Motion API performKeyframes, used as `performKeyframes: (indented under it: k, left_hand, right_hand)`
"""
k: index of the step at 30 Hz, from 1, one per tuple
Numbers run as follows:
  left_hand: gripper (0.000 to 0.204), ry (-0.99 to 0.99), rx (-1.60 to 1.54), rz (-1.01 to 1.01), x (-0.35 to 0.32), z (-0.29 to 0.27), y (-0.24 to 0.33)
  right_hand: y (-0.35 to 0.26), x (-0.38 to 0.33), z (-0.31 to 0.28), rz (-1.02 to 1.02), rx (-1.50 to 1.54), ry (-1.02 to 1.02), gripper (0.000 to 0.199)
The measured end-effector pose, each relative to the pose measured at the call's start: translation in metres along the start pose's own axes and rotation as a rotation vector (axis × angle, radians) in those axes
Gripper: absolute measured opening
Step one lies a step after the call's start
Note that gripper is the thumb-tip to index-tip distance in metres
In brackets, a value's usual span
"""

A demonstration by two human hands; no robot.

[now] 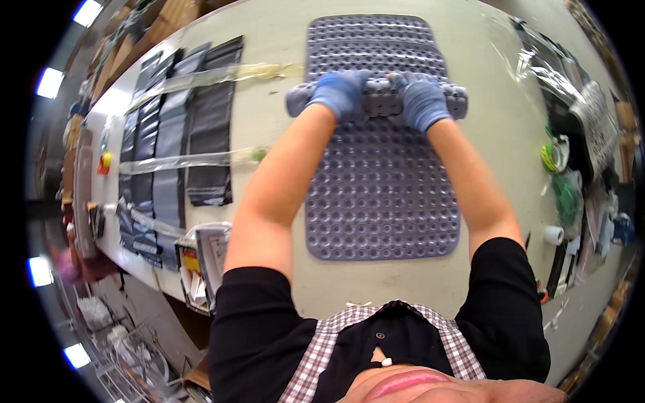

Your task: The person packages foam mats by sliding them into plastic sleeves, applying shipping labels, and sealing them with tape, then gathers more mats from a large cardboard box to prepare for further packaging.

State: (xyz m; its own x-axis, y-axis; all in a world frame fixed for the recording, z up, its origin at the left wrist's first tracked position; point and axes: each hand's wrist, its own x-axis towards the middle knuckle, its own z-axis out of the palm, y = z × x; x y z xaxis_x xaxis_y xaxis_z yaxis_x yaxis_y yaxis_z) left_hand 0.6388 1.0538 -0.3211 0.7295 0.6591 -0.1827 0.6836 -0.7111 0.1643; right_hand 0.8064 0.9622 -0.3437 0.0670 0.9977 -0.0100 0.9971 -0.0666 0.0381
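Observation:
A grey-purple bath mat (383, 195) with rows of round suction cups lies lengthwise on the table in front of me. Across its upper part rests a rolled-up mat (383, 102) of the same colour and bumpy surface, its ends reaching past the flat mat's sides. I cannot tell whether the roll is separate from the mat below. My left hand (339, 94), in a blue glove, is wrapped over the roll left of its middle. Also gloved in blue, my right hand (421, 99) grips it just right of the middle. The undersides of both hands are hidden.
Stacked black and grey plastic bags (171, 134) lie at the left under clear tape strips. An open box (205, 262) stands near my left elbow. At the right edge are a tape roll (556, 154), a green bundle (568, 201) and clear plastic film (537, 60).

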Motion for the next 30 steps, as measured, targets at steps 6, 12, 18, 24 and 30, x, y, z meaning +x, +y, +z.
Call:
performKeyframes:
  k: [6,12,18,24,30]
  left_hand:
    - [0.047,0.044,-0.034,0.09,-0.089,0.005,0.041]
    - [0.069,-0.602,-0.247,0.159,-0.323,0.093,0.137]
    - [0.107,0.09,-0.262,0.196,-0.384,0.112,0.156]
    - [0.069,0.497,-0.035,0.245,-0.338,0.144,0.14]
    - [0.046,0.428,-0.068,0.272,-0.389,0.142,0.157]
  right_hand:
    - [-0.002,-0.092,0.0,-0.255,0.066,0.291,0.036]
    - [-0.097,-0.362,-0.006,-0.222,0.317,-0.426,0.052]
    - [-0.075,-0.35,-0.005,-0.326,0.552,-0.414,0.086]
    - [-0.053,-0.315,-0.023,-0.214,0.342,-0.283,0.091]
    - [-0.084,-0.383,-0.023,-0.171,0.26,-0.416,0.089]
